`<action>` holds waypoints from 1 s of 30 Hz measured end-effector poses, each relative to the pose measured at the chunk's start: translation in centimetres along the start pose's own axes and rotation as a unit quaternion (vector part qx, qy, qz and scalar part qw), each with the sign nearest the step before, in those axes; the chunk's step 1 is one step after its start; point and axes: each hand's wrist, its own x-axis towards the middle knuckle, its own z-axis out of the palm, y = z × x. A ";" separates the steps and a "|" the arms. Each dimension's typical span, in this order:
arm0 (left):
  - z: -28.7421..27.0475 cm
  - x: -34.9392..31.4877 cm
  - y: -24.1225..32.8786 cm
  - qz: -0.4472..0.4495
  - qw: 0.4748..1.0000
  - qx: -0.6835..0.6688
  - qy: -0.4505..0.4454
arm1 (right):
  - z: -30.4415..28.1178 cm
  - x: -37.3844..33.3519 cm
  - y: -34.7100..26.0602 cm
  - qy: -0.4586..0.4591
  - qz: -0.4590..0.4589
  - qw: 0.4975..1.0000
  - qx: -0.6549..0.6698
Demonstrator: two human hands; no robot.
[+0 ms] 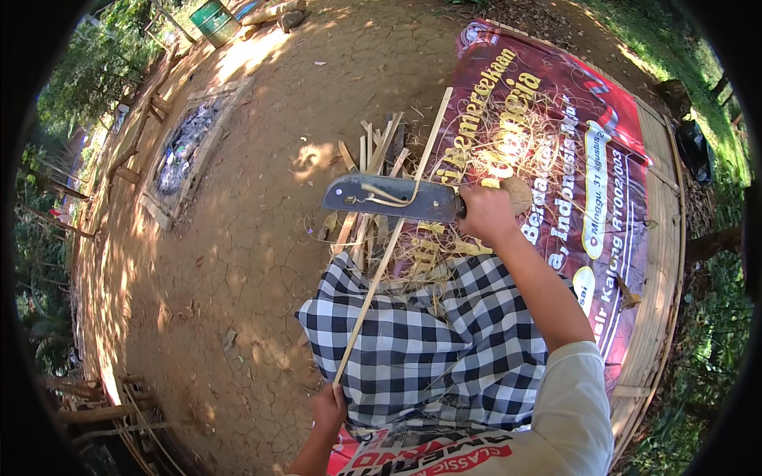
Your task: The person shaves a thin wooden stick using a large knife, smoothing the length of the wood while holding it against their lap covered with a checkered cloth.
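My right hand (486, 216) is closed round the handle of a broad, dark-bladed machete (435, 205), whose round wooden butt (517, 195) shows beyond my fist. The blade points left and lies across a long, thin bamboo strip (367, 309). A pale curled shaving (382, 193) rests on the blade. Low in the view, my left hand (328, 408) grips the strip's near end. The strip slants up and away over the black-and-white checked cloth (405, 333) on my lap, passing by the blade to its far end at the banner's edge.
Several cut bamboo pieces (347, 235) lie on the ground beyond my lap. Tangled shavings (512, 139) cover part of a red printed banner (615, 278) on a bamboo platform (655, 262). Far left are an ash pit (189, 143) and a green drum (214, 22).
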 end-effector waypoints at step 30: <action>1.1 0.7 -1.2 -0.011 1.000 -0.020 0.002 | -0.2 0.2 0.3 0.039 0.002 0.999 0.010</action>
